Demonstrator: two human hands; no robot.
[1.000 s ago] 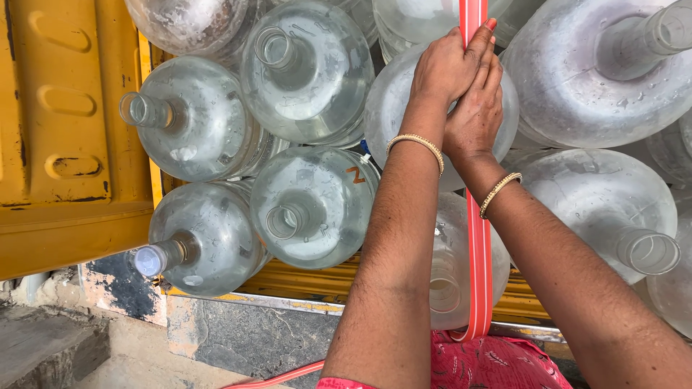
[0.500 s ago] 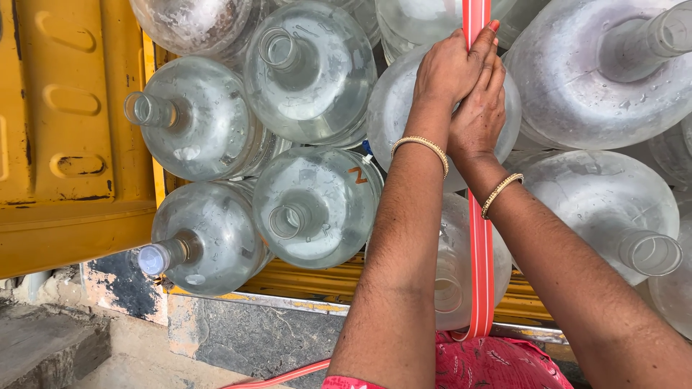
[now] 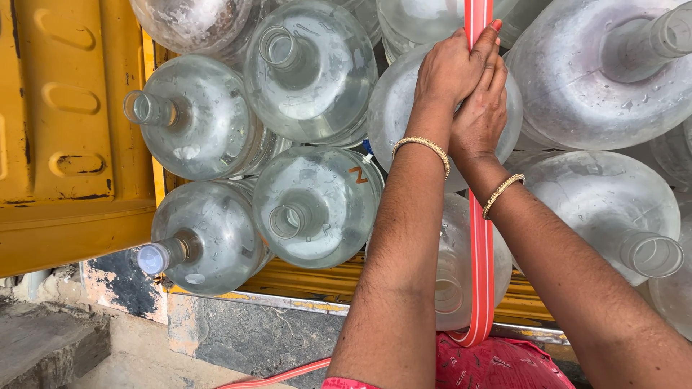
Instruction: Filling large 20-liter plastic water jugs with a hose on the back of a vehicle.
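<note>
Red strap (image 3: pixel 479 238) runs straight up between stacked jugs (image 3: pixel 317 209); left hand (image 3: pixel 448 72) grips it highest, right hand (image 3: pixel 481 119) clasped just beneath (both closed).

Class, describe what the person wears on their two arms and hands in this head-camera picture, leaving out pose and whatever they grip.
Both forearms are bare, with no sleeves, gloves or watch in view. The left hand has a thin gold beaded bracelet at its wrist. The right hand has a matching gold bracelet. One fingertip by the top edge shows red nail polish.
</note>
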